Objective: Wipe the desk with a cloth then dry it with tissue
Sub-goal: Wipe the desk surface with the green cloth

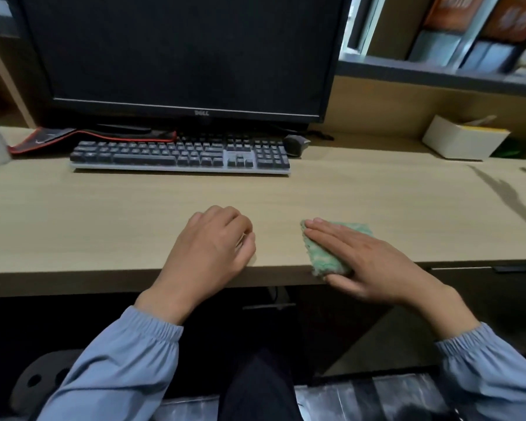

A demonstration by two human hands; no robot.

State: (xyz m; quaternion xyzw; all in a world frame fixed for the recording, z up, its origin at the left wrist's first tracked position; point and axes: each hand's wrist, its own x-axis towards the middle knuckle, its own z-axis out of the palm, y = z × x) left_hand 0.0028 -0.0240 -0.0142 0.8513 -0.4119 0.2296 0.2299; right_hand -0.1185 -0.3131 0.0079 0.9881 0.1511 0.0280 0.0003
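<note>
The left hand (213, 247) rested on the desk (104, 214), fingers loosely curled, gripping nothing. At its three o'clock, the right hand (368, 259) pressed flat, fingers straight, on the green cloth (319, 256) at the desk's front edge.

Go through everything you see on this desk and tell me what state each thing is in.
monitor: screen dark, off.
desk: dark wet-looking streaks at far right.
right hand: fingers straight, pressing on the cloth.
cloth: flat at the desk's front edge, under the right hand.
left hand: rests on the desk, fingers loosely curled, holding nothing.
</note>
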